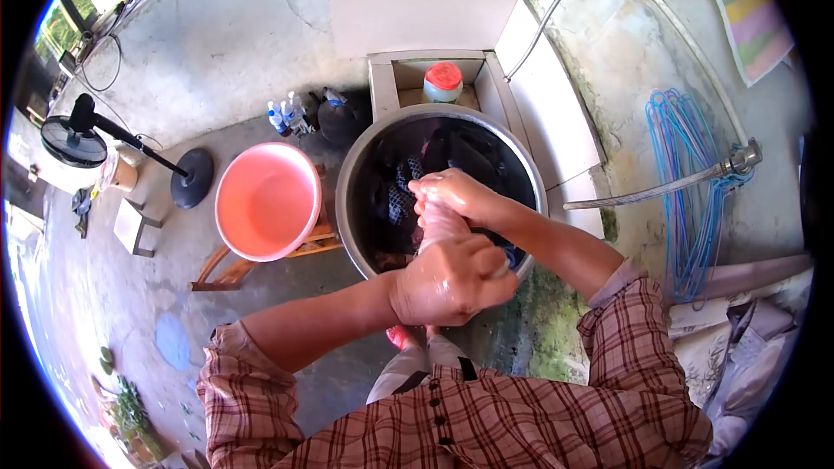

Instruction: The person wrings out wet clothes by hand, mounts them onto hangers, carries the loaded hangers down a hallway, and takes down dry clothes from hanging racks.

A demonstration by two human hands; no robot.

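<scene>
A twisted, wet pinkish cloth (441,226) is stretched between my two hands above a large metal basin (349,243). My left hand (453,282), the nearer one, is closed in a fist around one end. Farther out, my right hand (453,194) is closed on the other end. Both hands look wet. In the basin, dark water surrounds dark clothes (469,156) and a patterned piece of fabric (401,195). The hands hide part of the basin and most of the cloth.
Left of the basin, a pink plastic tub (269,204) rests on a wooden stand (228,269). Behind stands a red-lidded jar (443,80) in a tiled trough. A hose (643,197) and blue hangers (691,200) are at the right. Bottles (291,115) and a fan (191,178) stand farther left.
</scene>
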